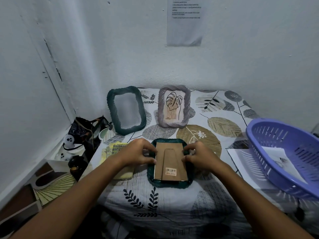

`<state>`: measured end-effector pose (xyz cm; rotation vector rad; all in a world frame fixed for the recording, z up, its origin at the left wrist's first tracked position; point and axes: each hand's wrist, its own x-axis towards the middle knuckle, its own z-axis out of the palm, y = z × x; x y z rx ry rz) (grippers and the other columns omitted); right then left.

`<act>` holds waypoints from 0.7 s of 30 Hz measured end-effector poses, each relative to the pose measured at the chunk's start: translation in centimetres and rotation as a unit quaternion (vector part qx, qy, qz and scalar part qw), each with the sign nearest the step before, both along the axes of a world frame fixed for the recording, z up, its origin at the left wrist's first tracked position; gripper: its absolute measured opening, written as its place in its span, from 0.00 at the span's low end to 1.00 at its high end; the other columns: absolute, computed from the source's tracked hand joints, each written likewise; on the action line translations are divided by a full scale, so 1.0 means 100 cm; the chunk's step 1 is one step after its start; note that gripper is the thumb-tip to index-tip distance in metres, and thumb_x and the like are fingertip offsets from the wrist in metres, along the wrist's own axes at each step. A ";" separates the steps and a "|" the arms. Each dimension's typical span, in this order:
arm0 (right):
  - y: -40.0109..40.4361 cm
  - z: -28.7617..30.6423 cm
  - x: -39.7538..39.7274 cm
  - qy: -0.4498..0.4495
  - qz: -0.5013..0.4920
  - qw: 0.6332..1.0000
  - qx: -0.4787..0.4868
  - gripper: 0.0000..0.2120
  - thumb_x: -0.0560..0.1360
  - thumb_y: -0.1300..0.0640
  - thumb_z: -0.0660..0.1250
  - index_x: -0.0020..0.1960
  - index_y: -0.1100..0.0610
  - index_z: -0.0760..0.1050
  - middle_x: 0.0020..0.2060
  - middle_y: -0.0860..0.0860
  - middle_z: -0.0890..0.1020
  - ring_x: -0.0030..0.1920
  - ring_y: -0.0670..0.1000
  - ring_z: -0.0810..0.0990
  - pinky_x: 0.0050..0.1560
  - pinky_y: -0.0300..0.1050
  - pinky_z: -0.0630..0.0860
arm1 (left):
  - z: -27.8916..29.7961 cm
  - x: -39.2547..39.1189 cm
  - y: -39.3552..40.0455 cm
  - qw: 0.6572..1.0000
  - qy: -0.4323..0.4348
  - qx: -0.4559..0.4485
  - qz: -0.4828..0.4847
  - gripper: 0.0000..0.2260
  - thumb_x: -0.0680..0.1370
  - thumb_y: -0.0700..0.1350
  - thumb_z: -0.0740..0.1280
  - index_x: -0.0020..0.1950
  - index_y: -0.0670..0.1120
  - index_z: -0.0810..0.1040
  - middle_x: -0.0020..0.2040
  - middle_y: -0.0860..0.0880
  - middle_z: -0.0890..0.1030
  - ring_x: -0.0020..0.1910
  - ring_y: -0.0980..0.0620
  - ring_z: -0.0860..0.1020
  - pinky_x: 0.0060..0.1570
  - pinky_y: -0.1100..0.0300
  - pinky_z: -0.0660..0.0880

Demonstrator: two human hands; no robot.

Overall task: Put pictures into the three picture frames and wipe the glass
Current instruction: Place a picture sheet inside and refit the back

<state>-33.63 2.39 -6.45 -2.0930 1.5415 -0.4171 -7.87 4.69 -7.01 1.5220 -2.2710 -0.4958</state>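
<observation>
A bench (172, 213) draped in a leaf-print cloth carries everything, with a purple plastic basket (286, 152) at its right edge holding a sheet of paper. At the back, a dark green frame (126, 110) leans upright with blank glass and no picture showing, and beside it a grey frame (174, 106) stands with a leaf drawing already in it. The third frame, a dark green frame lying face down (170, 163) near the front, shows its brown cardboard backing board (170, 161) with a barcode sticker; a yellow cloth (114, 152) lies just left of it. The likely trouble from here is that the backing sits crooked or rides over the rim, so the picture beneath slips or creases; uneven pressure from one side would cause it. The left hand (138, 152) has its fingers curled, pinching the backing's left edge; the right hand (198, 156) likewise pinches the right edge, fingertips bent in close.
</observation>
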 end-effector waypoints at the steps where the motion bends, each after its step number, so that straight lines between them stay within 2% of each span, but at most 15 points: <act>1: -0.003 0.002 -0.001 -0.011 -0.007 1.000 -0.011 0.17 0.74 0.57 0.70 0.63 0.55 0.77 0.61 0.53 0.78 0.55 0.51 0.77 0.50 0.45 0.75 | 0.001 0.000 -0.003 1.000 0.012 -0.012 0.009 0.16 0.69 0.52 0.76 0.55 0.50 0.83 0.51 0.54 0.82 0.51 0.58 0.76 0.52 0.61 0.73; 4: -0.018 0.008 -0.001 -0.025 -0.018 0.998 -0.047 0.14 0.75 0.59 0.68 0.61 0.54 0.79 0.56 0.53 0.80 0.49 0.49 0.76 0.46 0.42 0.71 | 0.007 -0.001 -0.017 0.997 0.023 -0.047 0.050 0.11 0.73 0.46 0.73 0.54 0.49 0.84 0.51 0.51 0.83 0.50 0.54 0.77 0.53 0.55 0.74; 7: -0.034 0.011 0.001 -0.027 -0.012 0.998 -0.058 0.12 0.76 0.60 0.68 0.59 0.55 0.80 0.52 0.52 0.80 0.46 0.48 0.75 0.43 0.42 0.72 | 0.011 -0.004 -0.037 0.996 0.012 -0.055 0.068 0.10 0.73 0.45 0.73 0.54 0.48 0.84 0.52 0.50 0.83 0.50 0.53 0.79 0.52 0.57 0.75; 10: -0.050 0.014 0.004 -0.003 0.022 0.998 -0.052 0.12 0.74 0.61 0.70 0.57 0.56 0.81 0.52 0.53 0.82 0.45 0.47 0.76 0.45 0.41 0.73 | 0.012 -0.005 -0.057 0.998 -0.030 -0.018 0.052 0.11 0.73 0.46 0.73 0.54 0.49 0.84 0.52 0.50 0.83 0.49 0.54 0.79 0.51 0.58 0.76; 13: -0.061 0.016 0.006 0.034 0.065 0.997 -0.039 0.11 0.73 0.63 0.71 0.54 0.56 0.83 0.49 0.52 0.84 0.42 0.44 0.76 0.37 0.36 0.71 | 0.011 -0.004 -0.070 0.998 -0.064 0.009 0.024 0.09 0.72 0.45 0.74 0.52 0.50 0.85 0.49 0.52 0.83 0.45 0.56 0.78 0.45 0.66 0.73; 16: -0.071 0.013 0.005 0.054 0.088 0.994 -0.024 0.12 0.72 0.64 0.72 0.54 0.57 0.83 0.49 0.51 0.85 0.41 0.41 0.76 0.37 0.31 0.69 | 0.010 -0.003 -0.077 0.997 -0.081 0.017 -0.012 0.08 0.72 0.42 0.74 0.51 0.48 0.85 0.46 0.53 0.82 0.40 0.60 0.75 0.37 0.78 0.65; 21: -0.081 0.007 0.000 0.044 0.103 0.994 -0.008 0.11 0.72 0.62 0.73 0.53 0.56 0.83 0.49 0.49 0.85 0.40 0.38 0.76 0.39 0.27 0.69 | 0.007 0.002 -0.085 0.995 -0.090 0.015 -0.049 0.09 0.72 0.41 0.74 0.51 0.47 0.85 0.47 0.49 0.83 0.40 0.58 0.76 0.37 0.78 0.66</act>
